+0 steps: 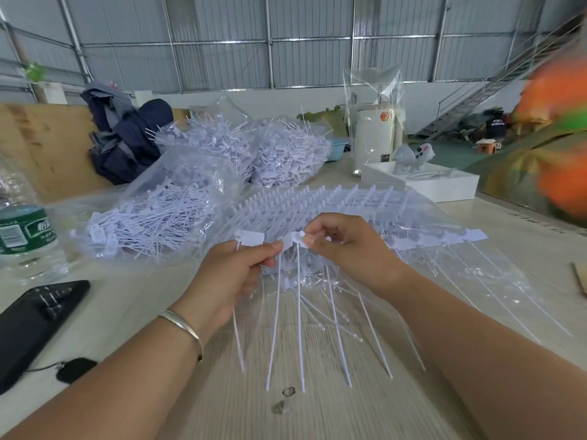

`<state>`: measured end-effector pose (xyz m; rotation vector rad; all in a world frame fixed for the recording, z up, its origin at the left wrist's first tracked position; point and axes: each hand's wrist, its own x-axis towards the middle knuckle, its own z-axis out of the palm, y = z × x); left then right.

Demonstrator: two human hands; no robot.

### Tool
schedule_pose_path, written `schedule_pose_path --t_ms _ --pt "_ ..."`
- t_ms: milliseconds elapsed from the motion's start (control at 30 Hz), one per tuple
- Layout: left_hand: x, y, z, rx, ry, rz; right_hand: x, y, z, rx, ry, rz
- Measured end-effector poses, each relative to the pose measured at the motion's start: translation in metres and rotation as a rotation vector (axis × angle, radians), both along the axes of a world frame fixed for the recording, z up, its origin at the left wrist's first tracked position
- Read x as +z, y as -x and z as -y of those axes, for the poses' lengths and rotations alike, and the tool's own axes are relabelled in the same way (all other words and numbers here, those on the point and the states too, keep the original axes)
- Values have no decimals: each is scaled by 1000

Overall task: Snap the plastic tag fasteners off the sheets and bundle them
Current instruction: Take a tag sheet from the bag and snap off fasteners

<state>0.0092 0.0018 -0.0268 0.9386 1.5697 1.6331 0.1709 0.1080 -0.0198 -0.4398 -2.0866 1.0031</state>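
The left hand (235, 274) pinched a few loose fasteners (276, 312) by their flat heads, thumb on top, so that their long tails hung down and fanned over the table (222, 408); held this way they seemed to be a growing bundle, kept aligned at the head end. The right hand (343, 246) pinched the head of another fastener just beside the left thumb, probably to twist it free or pass it across. That head lay between the two grips, nearly touching both. The sheet (349, 201) lay flat just behind the hands, inside a clear bag (476, 265), within easy reach. Further back, bags (152, 214) of finished fasteners were heaped.
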Motion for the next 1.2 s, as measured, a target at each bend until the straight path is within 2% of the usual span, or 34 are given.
schedule_pose_path --t_ms 233,433,533,667,767,900,1067,1200 --pt "0 0 -1 -127 -20 147 3 0 10 51 59 47" --pt "0 -11 1 -324 -22 278 1 7 16 86 53 99" --pt "2 -15 1 -289 -20 318 -2 8 14 62 37 112" --pt "6 -6 -2 -145 -20 413 -4 10 10 35 31 99" --pt "9 0 -1 -73 -7 416 -5 9 8 28 48 83" --pt "8 2 -4 -109 8 437 -4 8 9 15 87 59" --pt "7 2 -1 -288 -5 459 -3 7 11 -17 56 72" --pt "3 -2 0 -409 -15 381 -3 7 13 -7 35 65"
